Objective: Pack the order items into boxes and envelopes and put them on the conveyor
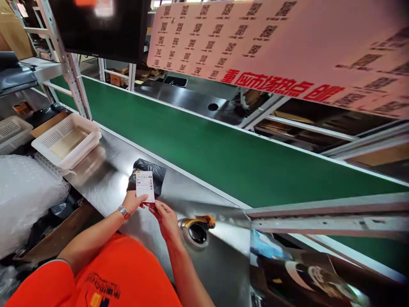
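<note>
My left hand (136, 202), with a metal watch on the wrist, grips the lower edge of a white printed shipping label (144, 185), thumb on its face. The fingers of my right hand (164, 217) are closed at the label's lower right corner. Behind and partly under the label, a black plastic mailing bag (158, 174) lies on the metal table (111, 187). To the right of my right hand sits a ring-shaped thing with a yellow-brown rim (197, 232), which looks like a roll of tape.
A green conveyor belt (191, 136) runs beyond the table. White plastic baskets (68, 140) stand at the left, above bubble wrap (28, 200). A pink board with printed codes (255, 47) and a dark monitor (102, 30) hang overhead. A white metal frame (335, 211) borders the right.
</note>
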The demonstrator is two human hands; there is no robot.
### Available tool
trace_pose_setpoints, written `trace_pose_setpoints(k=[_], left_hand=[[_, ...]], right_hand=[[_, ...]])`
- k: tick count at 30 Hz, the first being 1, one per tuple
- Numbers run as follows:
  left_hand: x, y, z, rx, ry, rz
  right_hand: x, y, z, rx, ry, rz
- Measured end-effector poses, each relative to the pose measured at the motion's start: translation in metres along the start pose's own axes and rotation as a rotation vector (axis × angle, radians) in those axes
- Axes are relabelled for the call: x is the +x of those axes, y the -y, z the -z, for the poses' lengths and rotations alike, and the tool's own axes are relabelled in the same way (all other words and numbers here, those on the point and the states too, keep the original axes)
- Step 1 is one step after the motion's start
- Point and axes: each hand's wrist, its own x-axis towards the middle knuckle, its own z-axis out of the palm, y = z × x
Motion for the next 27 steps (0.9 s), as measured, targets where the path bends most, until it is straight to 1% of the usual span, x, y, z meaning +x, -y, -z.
trace_pose_setpoints(k=[4, 9, 12, 14, 16, 18, 19, 20, 21, 23, 24, 25, 27], left_hand=[[0.004, -0.003, -0.006, -0.04, 0.046, 0.026], [0.01, -0.004, -0.008, -0.021, 0.068, 0.008], [0.012, -0.004, -0.007, 0.055, 0.082, 0.005], [0.012, -0.005, -0.007, 0.179, 0.077, -0.002], [0.01, -0.007, -0.007, 0.334, 0.005, -0.089], [0.004, -0.008, -0.006, 0.464, -0.073, -0.267], [0.0, -0.009, -0.005, 0.508, -0.063, -0.355], [-0.003, -0.009, -0.004, 0.54, -0.009, -0.417], [-0.007, -0.009, -0.002, 0.56, 0.074, -0.449], [-0.011, -0.008, 0.001, 0.576, 0.225, -0.438], [-0.012, -0.007, 0.003, 0.579, 0.26, -0.413], [-0.012, -0.005, 0.004, 0.578, 0.264, -0.388], [-0.01, 0.0, 0.005, 0.558, 0.211, -0.343]], right_hand=[[0.001, 0.003, 0.004, 0.011, -0.024, 0.0], [0.005, 0.003, 0.006, -0.021, -0.057, 0.025], [0.009, 0.0, 0.006, -0.051, -0.08, 0.045], [0.011, -0.002, 0.005, -0.073, -0.105, 0.062], [0.013, -0.004, 0.005, -0.08, -0.136, 0.073], [0.012, -0.006, 0.004, -0.084, -0.152, 0.077], [0.012, -0.007, 0.003, -0.092, -0.155, 0.08], [0.011, -0.007, 0.003, -0.106, -0.156, 0.086], [0.009, -0.007, 0.002, -0.126, -0.153, 0.094], [0.007, -0.008, 0.001, -0.168, -0.142, 0.111], [0.005, -0.009, 0.001, -0.185, -0.13, 0.116], [0.003, -0.01, 0.0, -0.197, -0.119, 0.119], [0.0, -0.014, 0.0, -0.2, -0.108, 0.117]])
